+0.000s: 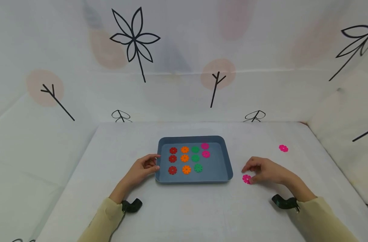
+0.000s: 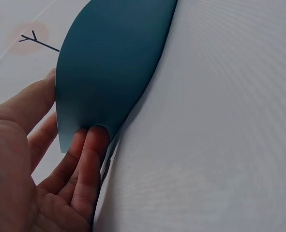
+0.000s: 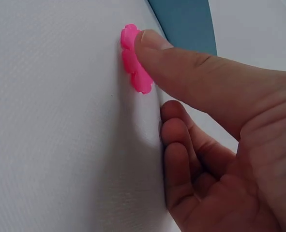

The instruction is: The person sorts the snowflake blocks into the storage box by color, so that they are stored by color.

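A blue-grey tray [image 1: 221,168] holds rows of flower-shaped discs: red discs [image 1: 172,158], orange discs [image 1: 185,158], green discs [image 1: 195,158] and two pink discs [image 1: 206,154]. My left hand [image 1: 142,168] holds the tray's left side. In the left wrist view, its curled fingers [image 2: 89,159] press the outer wall, with the thumb at the rim. Right of the tray, my right hand [image 1: 267,170] pinches a pink flower disc [image 3: 129,60] close at the table. The thumb lies over the disc's edge; the index fingertip is hidden in the right wrist view.
Another pink flower disc [image 1: 283,148] lies farther back on the right of the white table [image 1: 202,211]. White cloth with plant drawings hangs behind and at the sides. Each wrist wears a black camera mount [image 1: 131,205] beside a pale yellow sleeve [image 1: 103,220].
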The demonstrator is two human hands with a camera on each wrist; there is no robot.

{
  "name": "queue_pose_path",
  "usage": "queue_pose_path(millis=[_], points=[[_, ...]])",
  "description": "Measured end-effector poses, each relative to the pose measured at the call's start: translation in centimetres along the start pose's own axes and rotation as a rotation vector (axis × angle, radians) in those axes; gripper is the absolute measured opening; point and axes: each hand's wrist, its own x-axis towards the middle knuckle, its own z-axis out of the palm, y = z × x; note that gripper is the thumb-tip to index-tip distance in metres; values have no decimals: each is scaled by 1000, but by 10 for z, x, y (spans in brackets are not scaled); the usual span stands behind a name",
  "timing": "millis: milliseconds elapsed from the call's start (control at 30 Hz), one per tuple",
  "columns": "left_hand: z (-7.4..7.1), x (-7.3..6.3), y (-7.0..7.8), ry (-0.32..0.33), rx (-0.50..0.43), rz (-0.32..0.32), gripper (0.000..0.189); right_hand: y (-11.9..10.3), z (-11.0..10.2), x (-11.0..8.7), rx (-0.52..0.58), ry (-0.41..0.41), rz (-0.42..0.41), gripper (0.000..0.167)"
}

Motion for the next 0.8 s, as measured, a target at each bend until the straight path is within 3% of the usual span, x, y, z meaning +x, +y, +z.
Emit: queue_pose_path(millis=[267, 500, 800], points=[[0, 1, -1, 1, -5, 16, 46, -1, 2, 1, -40, 4, -7, 27], [1, 1, 1, -6, 13, -7, 47, -4, 3, 0, -50, 22, 21, 23], [0, -7, 35, -15, 6, -1, 45, -5, 4, 0, -19, 33, 55, 25]])
